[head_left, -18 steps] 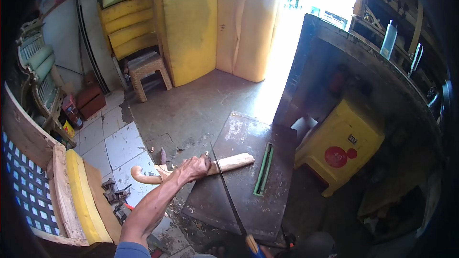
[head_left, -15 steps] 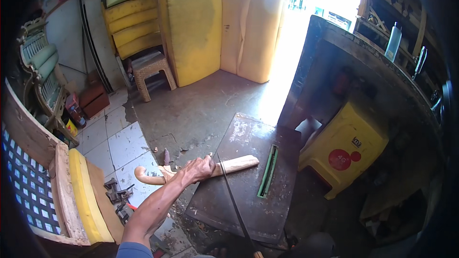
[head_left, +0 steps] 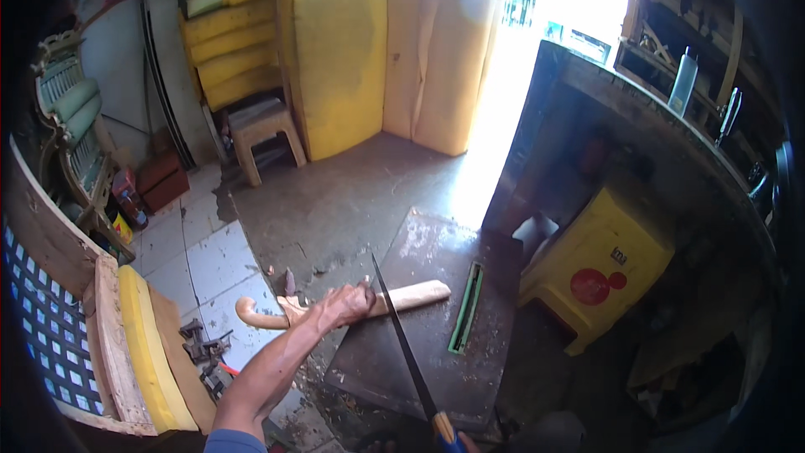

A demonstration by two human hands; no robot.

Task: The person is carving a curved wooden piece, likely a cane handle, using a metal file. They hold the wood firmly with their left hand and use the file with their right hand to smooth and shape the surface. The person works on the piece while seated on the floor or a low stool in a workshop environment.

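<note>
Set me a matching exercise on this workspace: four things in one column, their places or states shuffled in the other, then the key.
Things
1. Carved wooden piece
2. Long-bladed tool
3. Narrow green object
4. Yellow plastic stool

Places or states
A. Bears a red round mark
B. Crosses in front of the wood in this view
C. Gripped by the left hand
D. Lies on the dark board, untouched

Pairs: 1-C, 2-B, 3-D, 4-A
</note>
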